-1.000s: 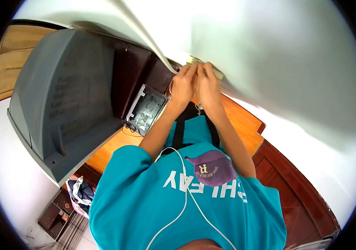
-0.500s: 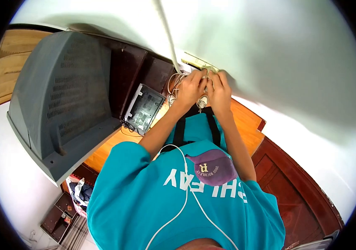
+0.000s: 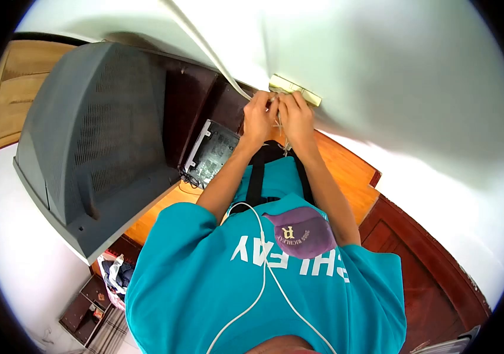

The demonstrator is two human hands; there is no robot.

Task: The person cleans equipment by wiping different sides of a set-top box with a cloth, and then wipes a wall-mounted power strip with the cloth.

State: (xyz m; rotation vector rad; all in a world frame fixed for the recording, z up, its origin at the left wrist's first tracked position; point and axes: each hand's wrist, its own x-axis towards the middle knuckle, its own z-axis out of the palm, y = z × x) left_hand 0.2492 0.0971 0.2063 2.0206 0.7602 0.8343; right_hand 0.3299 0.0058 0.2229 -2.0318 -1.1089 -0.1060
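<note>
My left hand (image 3: 259, 121) and my right hand (image 3: 298, 118) are close together in front of the wall, with their fingers bent. Between their fingertips is something small and pale, too small to make out. Thin light cords (image 3: 287, 141) hang below it, between the hands. Right behind the fingertips, a cream-coloured strip (image 3: 311, 97) with a slotted face sits against the wall. A thick white cable (image 3: 213, 56) runs down the wall and ends beside my left hand.
A large grey television (image 3: 92, 141) stands at the left, its vented back showing. Near my left forearm, a flat black device (image 3: 211, 156) lies with dark cords at its edge. A reddish-brown wooden door (image 3: 411, 277) is at the lower right. Bundled cloth (image 3: 117, 274) is at lower left.
Both hands first moved down and to the right from the strip, then back up and left. The white cable has swung right and back left. More of the strip's right end shows now.
</note>
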